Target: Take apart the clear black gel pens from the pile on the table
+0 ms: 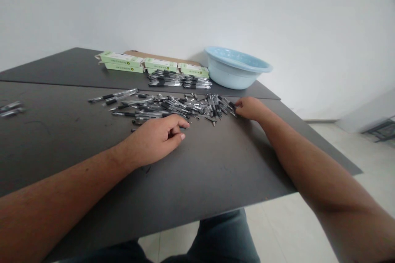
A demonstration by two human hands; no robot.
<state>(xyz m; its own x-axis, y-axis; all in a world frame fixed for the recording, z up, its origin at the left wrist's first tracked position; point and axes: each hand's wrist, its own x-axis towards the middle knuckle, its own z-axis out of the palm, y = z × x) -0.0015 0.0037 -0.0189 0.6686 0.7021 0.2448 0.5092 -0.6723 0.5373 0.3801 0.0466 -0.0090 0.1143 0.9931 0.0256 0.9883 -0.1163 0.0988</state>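
Note:
A loose heap of clear pens with black grips (pixel 173 104) lies across the middle of the dark table. At the heap's near edge, my left hand (pixel 157 135) rests low with its fingers bent and a gap between thumb and forefinger; nothing shows between them. Part of the heap is hidden behind it. My right hand (pixel 251 108) is at the right end of the heap, its fingertips closed around the end of a pen (pixel 230 106). Small clear and dark parts, perhaps pen caps (pixel 212 121), lie between the two hands.
Behind the heap are stacked bundles of pens (pixel 166 79) and several green-and-white boxes (pixel 123 62). A light blue basin (pixel 234 70) stands at the back right by the wall. More pens (pixel 11 109) lie far left. The dark table (pixel 197 181) has its near edge above my legs.

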